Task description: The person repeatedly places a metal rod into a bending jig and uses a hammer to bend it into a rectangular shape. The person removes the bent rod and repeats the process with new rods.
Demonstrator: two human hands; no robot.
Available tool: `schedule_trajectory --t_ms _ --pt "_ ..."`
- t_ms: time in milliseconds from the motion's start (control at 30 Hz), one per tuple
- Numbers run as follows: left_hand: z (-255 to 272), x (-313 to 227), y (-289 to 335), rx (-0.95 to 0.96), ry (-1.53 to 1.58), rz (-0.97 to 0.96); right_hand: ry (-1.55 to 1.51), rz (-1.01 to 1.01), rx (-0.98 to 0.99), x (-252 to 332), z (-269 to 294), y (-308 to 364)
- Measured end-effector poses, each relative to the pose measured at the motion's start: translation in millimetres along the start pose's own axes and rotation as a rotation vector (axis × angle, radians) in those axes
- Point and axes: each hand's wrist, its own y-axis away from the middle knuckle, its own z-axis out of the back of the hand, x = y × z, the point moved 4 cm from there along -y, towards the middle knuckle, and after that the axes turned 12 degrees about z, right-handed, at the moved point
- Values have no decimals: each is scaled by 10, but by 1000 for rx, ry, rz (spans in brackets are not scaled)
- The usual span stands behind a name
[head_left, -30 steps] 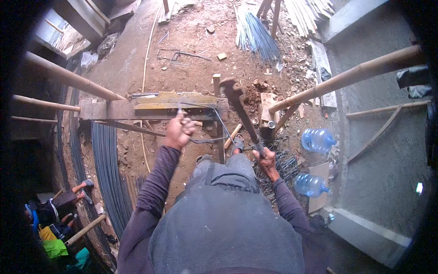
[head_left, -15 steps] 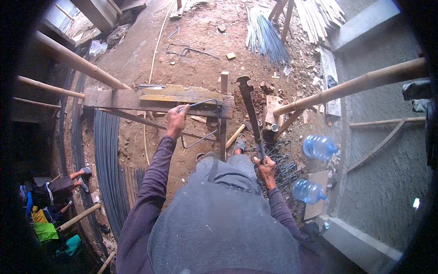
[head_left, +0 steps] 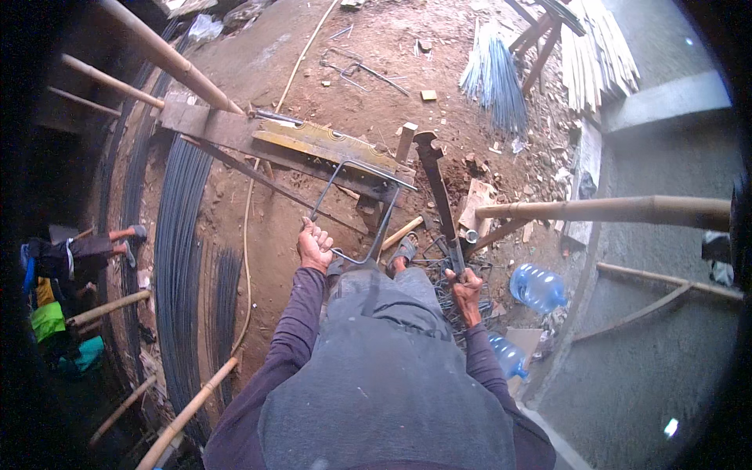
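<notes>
Right hand at 4 o'clock covers the low end of the metal bar. Lower blue bottle, toward 5, is part-hidden by the sleeve. Person at 9's probably too murky to read.

The left head-worn fisheye camera looks steeply down and forward from just above the wearer's torso, with left hand and right hand mid-range, earthen ground farther off.

I've got a construction site: steel rods left of the left fingers, bamboo pole well right, dirt ground ahead.
</notes>
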Motion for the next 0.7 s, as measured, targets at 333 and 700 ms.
schedule_trajectory --t_ms 333,700 --pt "37 87 51 -74 -19 -123 -2 43 122 -439 219 -464" --pt "229 -159 -92 -303 -100 -128 -62 61 192 -771 20 -655"
